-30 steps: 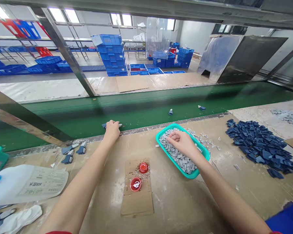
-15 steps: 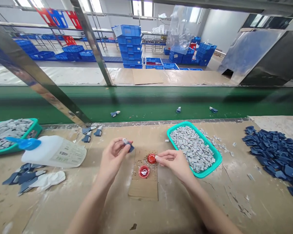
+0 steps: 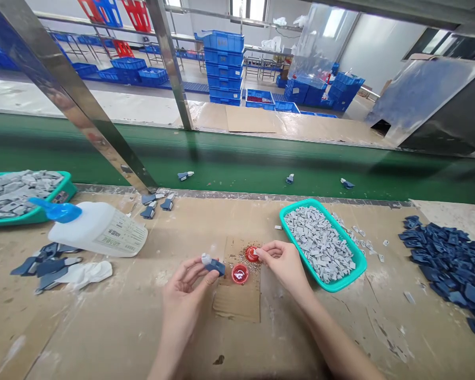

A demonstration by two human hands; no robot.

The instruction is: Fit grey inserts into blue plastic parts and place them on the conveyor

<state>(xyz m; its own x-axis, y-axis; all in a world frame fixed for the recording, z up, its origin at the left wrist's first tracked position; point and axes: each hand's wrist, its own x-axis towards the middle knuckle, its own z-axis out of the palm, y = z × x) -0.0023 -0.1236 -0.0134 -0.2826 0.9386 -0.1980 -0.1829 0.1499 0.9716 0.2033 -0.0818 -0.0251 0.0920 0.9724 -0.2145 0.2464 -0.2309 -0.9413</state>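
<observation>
My left hand (image 3: 188, 287) pinches a dark blue plastic piece (image 3: 215, 267) with a light grey part at its upper end. My right hand (image 3: 285, 266) is closed on a small light grey plastic piece (image 3: 255, 252), held at the far red cap (image 3: 250, 254); whether it touches the cap I cannot tell. A nearer red cap (image 3: 239, 273) holds something shiny. Both caps sit on a cardboard strip (image 3: 237, 306) strewn with crumbs. Right of my right hand stands a turquoise basket (image 3: 332, 287) full of small grey pieces (image 3: 320, 243).
A white bottle (image 3: 98, 229) with a blue spout lies on the left, near blue pieces and a white cloth (image 3: 87, 274). Dark blue pieces (image 3: 451, 264) are heaped on the right. A green conveyor belt (image 3: 237, 169) crosses behind, and a metal post (image 3: 91, 121) slants down at left.
My left hand has moved down and a little right, turning the blue piece more into view. My right hand stays by the far red cap. The whole view has tilted.
</observation>
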